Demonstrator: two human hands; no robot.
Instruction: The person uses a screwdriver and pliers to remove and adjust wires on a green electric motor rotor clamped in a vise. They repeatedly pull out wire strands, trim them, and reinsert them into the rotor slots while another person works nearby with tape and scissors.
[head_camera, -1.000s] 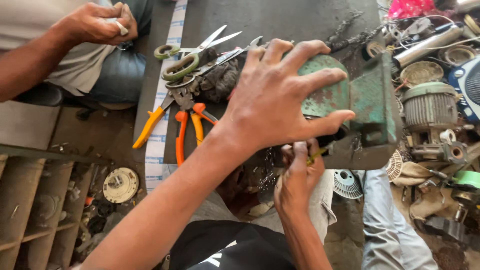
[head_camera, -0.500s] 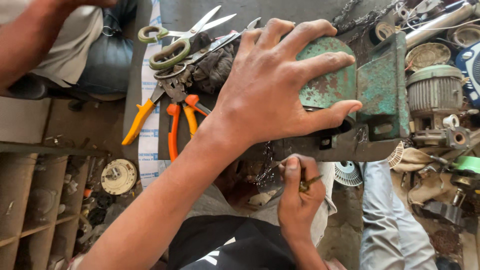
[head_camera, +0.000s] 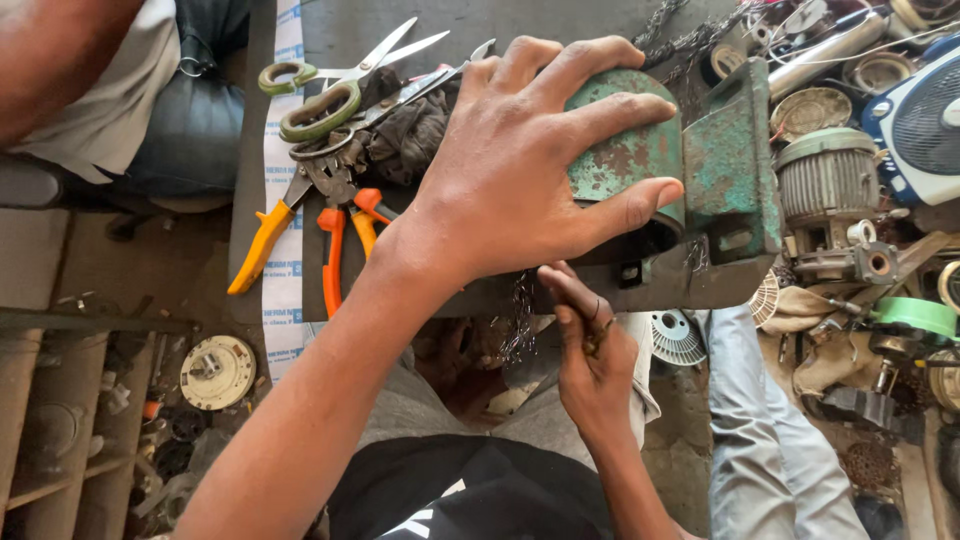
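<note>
A person's left hand (head_camera: 515, 175) lies flat, fingers spread wide, over the rounded top of a rusty green-painted metal housing (head_camera: 625, 155) at the centre of the frame, thumb hooked round its right end. The housing sits on a dark, worn workbench top (head_camera: 330, 25), against an upright green cast bracket (head_camera: 730, 160) whose paint is chipped to rust.

Just below the bench edge, the right hand (head_camera: 595, 365) has its fingers curled together, thumb and forefinger pinching a small dark metal piece (head_camera: 597, 335); what the piece is cannot be told. A tangle of fine wire (head_camera: 520, 330) hangs beside it from the bench edge.

At upper left lie steel scissors with olive-green loop handles (head_camera: 320, 100), over a crumpled dark rag (head_camera: 410, 135). Below them are pliers with yellow grips (head_camera: 262, 240) and pliers with orange grips (head_camera: 335, 255). A white strip printed with blue lettering (head_camera: 285, 270) runs down the bench's left edge.

The right side of the frame is crowded with a ribbed grey motor body (head_camera: 825, 180), a white and blue fan grille (head_camera: 920, 110), a roll of green tape (head_camera: 915, 315) and a white plastic fan wheel (head_camera: 678, 338). A round white disc (head_camera: 217, 372) lies on the floor at lower left. Another person's forearm (head_camera: 50, 55) crosses the upper left corner.
</note>
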